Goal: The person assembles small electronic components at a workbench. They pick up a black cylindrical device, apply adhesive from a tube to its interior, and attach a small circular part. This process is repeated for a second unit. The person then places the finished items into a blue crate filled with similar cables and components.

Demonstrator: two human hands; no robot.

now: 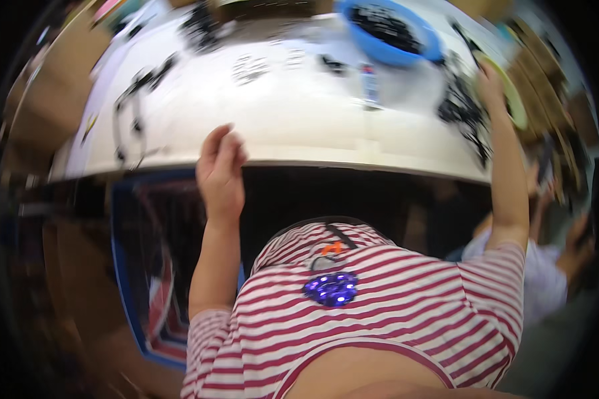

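Left hand (223, 163) half-curled, empty, right hand (491, 85) at green basin (514, 103), grip unclear, black cables (460, 106), blue basin (400, 58) nearby

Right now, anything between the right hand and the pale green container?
Nothing visible. The right hand overlaps the pale green container in this view; blur hides whether they touch. The black cables lie to the hand's left, not between the two.

We wear: one shirt (393, 299), white with dark-red stripes; sleeves (492, 282), short, striped alike; neckline (379, 342), round, dark-red edged; patch (331, 289), purple-blue, shiny; mark (333, 248) near it, orange.
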